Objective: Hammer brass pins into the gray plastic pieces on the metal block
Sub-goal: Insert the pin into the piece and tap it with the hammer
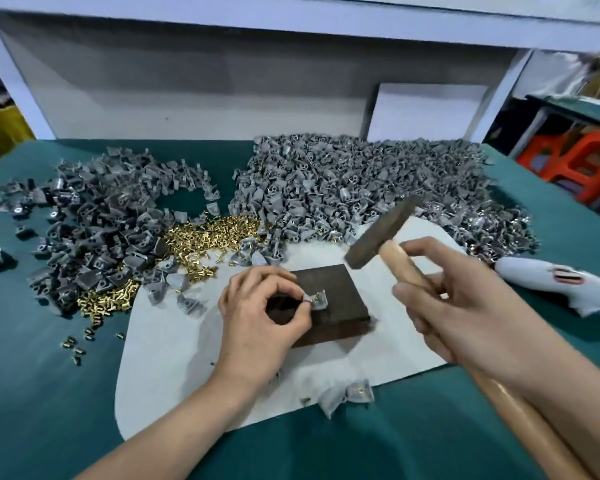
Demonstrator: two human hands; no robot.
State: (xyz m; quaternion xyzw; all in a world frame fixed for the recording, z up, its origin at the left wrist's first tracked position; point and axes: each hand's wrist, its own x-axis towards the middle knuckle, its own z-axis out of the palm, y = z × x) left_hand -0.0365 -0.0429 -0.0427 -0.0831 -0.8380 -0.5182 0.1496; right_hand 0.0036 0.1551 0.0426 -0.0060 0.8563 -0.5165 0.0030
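While over block [340, 303], hammer [383, 233] in R hand [465, 317], gray pc [317, 300] in L hand [260, 317]

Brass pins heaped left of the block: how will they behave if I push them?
The brass pins look like short cylinders, so they will probably roll. Some lie scattered on the green cloth, which suggests they spread easily. Being small, each is likely light and fiddly to pinch.

Green table [49, 375] — white mat [174, 358], gray pieces [361, 174]
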